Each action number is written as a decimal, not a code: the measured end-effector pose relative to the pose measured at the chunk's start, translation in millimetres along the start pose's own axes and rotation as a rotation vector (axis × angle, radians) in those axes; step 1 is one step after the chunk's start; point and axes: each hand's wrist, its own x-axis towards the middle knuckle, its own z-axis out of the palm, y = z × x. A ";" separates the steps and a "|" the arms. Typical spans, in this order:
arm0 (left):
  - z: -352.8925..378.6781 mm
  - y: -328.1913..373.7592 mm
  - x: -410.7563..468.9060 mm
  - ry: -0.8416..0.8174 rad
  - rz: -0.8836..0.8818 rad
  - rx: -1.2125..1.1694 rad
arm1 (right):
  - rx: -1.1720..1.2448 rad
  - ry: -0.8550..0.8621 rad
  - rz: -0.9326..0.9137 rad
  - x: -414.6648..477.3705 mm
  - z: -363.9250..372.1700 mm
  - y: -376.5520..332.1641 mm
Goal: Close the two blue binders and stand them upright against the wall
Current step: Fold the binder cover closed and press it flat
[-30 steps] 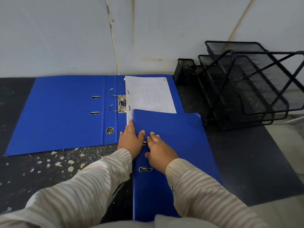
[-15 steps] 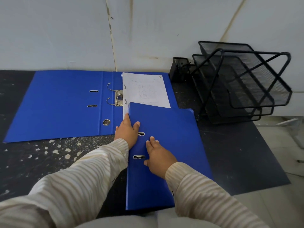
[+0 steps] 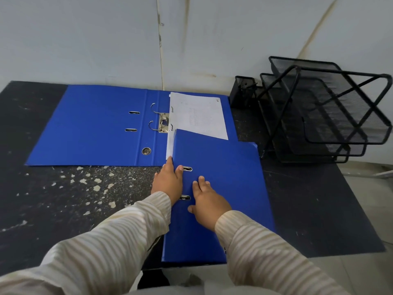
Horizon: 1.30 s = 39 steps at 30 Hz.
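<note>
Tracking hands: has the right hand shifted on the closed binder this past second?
Yes. The right hand slid toward the person; fingertips now short of the closed binder's upper slot.

1 view only: head cam, wide-angle, worn by person; faces forward and down over dark table toward wall; close range, 2 sleeves enter from bottom edge; mesh tray rack at right edge; wall fills top third

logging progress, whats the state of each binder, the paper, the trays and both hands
far binder: open, lying flat
near binder: closed, lying flat, overlapping the far binder
paper: in the far binder, partly covered
left hand: flat on near binder's edge
right hand: flat on its cover
trays: upright
</note>
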 end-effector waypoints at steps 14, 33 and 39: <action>2.8 -3.3 3.6 0.028 -0.003 0.060 | 0.164 0.078 -0.015 25.8 -25.6 3.1; -0.5 -0.1 4.1 0.056 0.015 0.090 | 0.128 0.026 0.026 48.4 -25.1 3.6; -23.0 8.7 22.3 -0.134 -0.036 -0.163 | 0.259 0.062 -0.022 47.1 -16.7 12.1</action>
